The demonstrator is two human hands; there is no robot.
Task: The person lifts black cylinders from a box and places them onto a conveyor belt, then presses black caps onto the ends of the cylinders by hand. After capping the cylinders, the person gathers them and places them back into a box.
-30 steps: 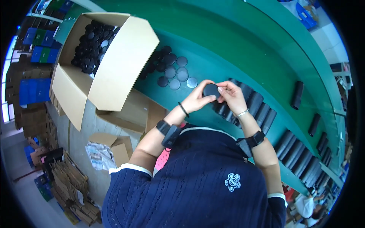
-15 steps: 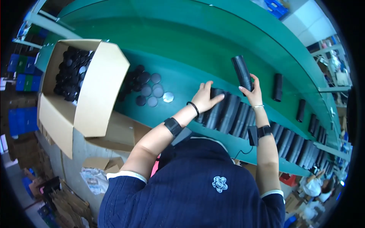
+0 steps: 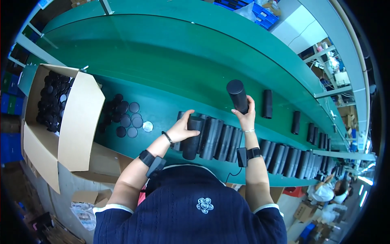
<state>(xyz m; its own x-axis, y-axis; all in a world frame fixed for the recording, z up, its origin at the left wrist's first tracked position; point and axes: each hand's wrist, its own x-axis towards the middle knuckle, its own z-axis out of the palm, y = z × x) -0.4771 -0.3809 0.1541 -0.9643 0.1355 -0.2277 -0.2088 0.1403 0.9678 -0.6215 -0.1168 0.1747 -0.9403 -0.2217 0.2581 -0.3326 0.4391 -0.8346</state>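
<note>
My left hand (image 3: 181,129) is wrapped around the upper part of a black cylinder (image 3: 191,146) at the left end of a close-set row of black ribbed cylinders (image 3: 211,140) on the green bench. Its thumb lies across the front of that cylinder. Farther to the right, my right hand (image 3: 247,117) grips the lower end of another black cylinder (image 3: 237,94), raised and tilted, its flat round end facing up. Left of the row lie several loose dark round discs (image 3: 126,120), one of them shiny silver (image 3: 148,126).
An open cardboard box (image 3: 83,122) full of black discs stands at the left. Along the green belt (image 3: 170,53), single black cylinders (image 3: 267,103) stand spaced out to the right. More cylinders (image 3: 288,160) line the bench's right side. Another person (image 3: 325,190) is far right.
The view has shifted, so the bench sits farther left and lower. My right hand has turned its cylinder so the flat end shows. My left hand has closed around a cylinder.
</note>
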